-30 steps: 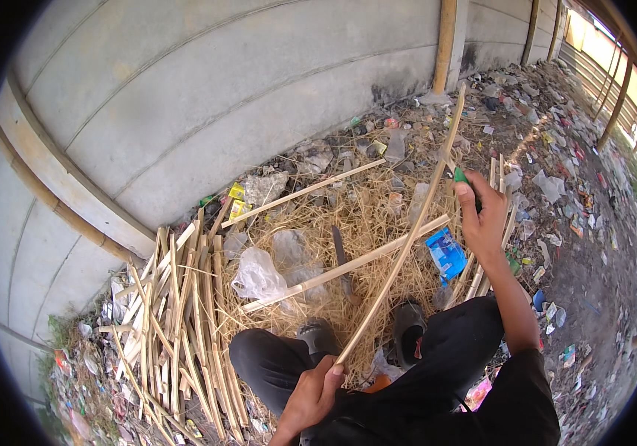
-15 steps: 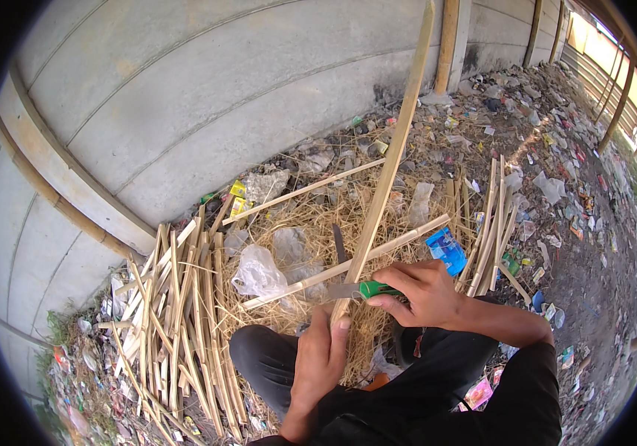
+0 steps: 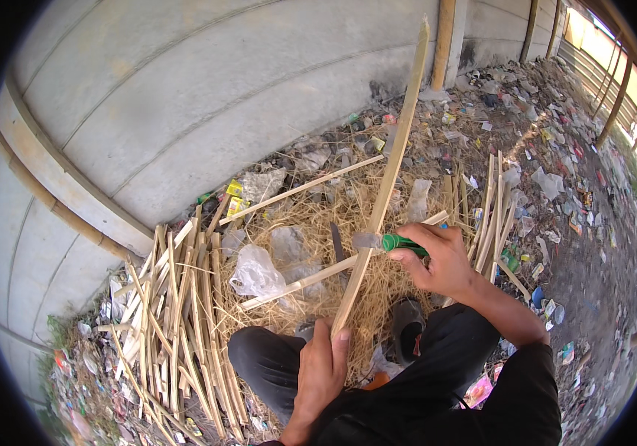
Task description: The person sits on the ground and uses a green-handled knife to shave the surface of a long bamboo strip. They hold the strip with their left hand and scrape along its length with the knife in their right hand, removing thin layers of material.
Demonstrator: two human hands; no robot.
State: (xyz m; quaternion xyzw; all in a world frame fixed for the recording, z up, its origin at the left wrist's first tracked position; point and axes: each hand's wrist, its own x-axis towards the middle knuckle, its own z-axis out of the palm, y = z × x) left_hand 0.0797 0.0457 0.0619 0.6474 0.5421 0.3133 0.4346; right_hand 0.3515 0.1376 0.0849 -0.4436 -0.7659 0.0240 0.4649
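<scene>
A long bamboo strip (image 3: 394,167) slants up and away from me. My left hand (image 3: 322,364) is closed round its near end, thumb on top. My right hand (image 3: 437,256) grips the green handle of a knife (image 3: 400,243), and its blade lies across the strip, touching it a good way above my left hand. Beneath them another bamboo strip (image 3: 296,287) rests on a bed of pale shavings (image 3: 318,223). A dark flat blade (image 3: 338,241) sticks up from the shavings close by.
Many cut bamboo strips (image 3: 177,320) are heaped at my left, and a smaller bundle (image 3: 493,215) lies at right. A white plastic bag (image 3: 257,271) sits amid the shavings. Behind stands a grey concrete wall (image 3: 222,82). Litter (image 3: 586,245) covers the ground at right.
My right hand and the knife have moved up and away along the strip. The strip's far end has dropped slightly. My left hand stays nearly in place.
</scene>
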